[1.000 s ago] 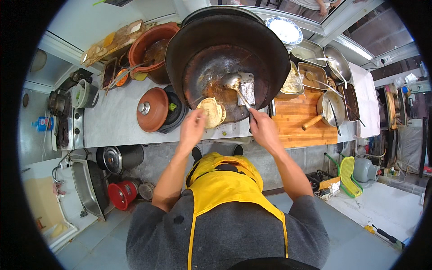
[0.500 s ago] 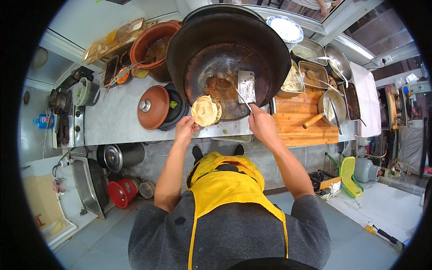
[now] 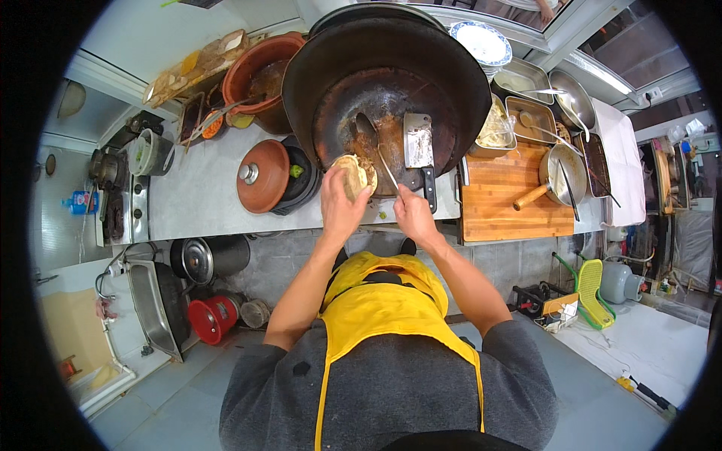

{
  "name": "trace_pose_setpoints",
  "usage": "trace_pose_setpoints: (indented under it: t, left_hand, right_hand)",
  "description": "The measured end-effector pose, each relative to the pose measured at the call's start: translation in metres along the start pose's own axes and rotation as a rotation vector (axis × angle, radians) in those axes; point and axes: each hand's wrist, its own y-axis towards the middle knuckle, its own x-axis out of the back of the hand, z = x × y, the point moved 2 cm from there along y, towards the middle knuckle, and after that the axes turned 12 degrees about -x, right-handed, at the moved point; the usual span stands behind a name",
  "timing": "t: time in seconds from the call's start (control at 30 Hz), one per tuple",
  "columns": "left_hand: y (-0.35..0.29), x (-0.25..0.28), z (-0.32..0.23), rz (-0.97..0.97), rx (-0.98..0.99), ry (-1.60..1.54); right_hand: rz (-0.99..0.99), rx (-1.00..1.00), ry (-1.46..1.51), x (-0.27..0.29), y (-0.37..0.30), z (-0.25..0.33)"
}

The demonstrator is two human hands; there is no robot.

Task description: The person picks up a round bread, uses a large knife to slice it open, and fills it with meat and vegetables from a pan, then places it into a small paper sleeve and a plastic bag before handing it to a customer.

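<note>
My left hand point(image 3: 342, 204) is closed round a round, pale flatbread bun point(image 3: 349, 170), which is tilted with its split side toward the right. Brown filling appears to show at its edge, partly hidden by the fingers. In my right hand point(image 3: 416, 216) is the handle of a metal spoon point(image 3: 386, 167); its dark bowl rests among brown scraps just beyond the bun. A cleaver point(image 3: 418, 143) with a black handle lies right of the spoon, untouched. Both hands are at the near edge of a large, dark, high-walled round vessel point(image 3: 459, 75) with a stained chopping surface inside.
Left of the vessel are a brown lidded pot point(image 3: 262, 177) and a clay pot point(image 3: 244, 79) with a ladle. On the right are a wooden board point(image 3: 504, 199), a saucepan point(image 3: 560, 161), metal trays point(image 3: 530, 116) and stacked plates point(image 3: 481, 43).
My left hand has moved right and now cups the bun, which has tilted from lying face up. My right hand has shifted left and lower with the spoon, uncovering the cleaver's handle.
</note>
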Motion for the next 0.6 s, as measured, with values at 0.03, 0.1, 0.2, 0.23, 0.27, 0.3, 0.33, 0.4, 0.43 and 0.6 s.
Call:
trace_pose_setpoints:
  t: [0.03, 0.1, 0.2, 0.23, 0.27, 0.3, 0.33, 0.4, 0.43, 0.6]
  left_hand:
    - [0.002, -0.002, 0.0, 0.009, 0.008, 0.018]
    - [0.003, -0.006, 0.002, 0.033, 0.021, 0.055]
    - [-0.001, 0.0, 0.01, 0.011, 0.108, -0.061]
    - [-0.005, 0.002, 0.018, -0.005, 0.13, -0.115]
    - [-0.011, 0.004, 0.029, -0.022, 0.152, -0.169]
    - [-0.017, 0.006, 0.036, -0.038, 0.177, -0.225]
    - [-0.017, 0.012, 0.035, -0.061, 0.18, -0.271]
    - [-0.027, 0.014, 0.044, -0.105, 0.274, -0.347]
    - [-0.031, 0.013, 0.049, -0.129, 0.318, -0.39]
    - [-0.028, 0.015, 0.047, -0.123, 0.338, -0.439]
  right_hand:
    - [0.11, -0.138, 0.186, -0.003, -0.001, -0.005]
    - [0.328, -0.42, 0.561, -0.006, -0.002, -0.007]
    - [0.429, -0.701, 1.004, 0.007, -0.002, -0.005]
    - [0.44, -0.686, 1.011, 0.014, -0.003, 0.001]
    - [0.459, -0.661, 0.965, 0.022, -0.006, 0.007]
    - [0.478, -0.639, 0.917, 0.035, -0.011, 0.015]
    - [0.497, -0.612, 0.869, 0.043, -0.016, 0.019]
    - [0.374, -0.346, 0.537, 0.054, -0.035, 0.019]
    - [0.307, -0.212, 0.368, 0.061, -0.045, 0.025]
    - [0.207, -0.289, 0.333, 0.069, -0.045, 0.034]
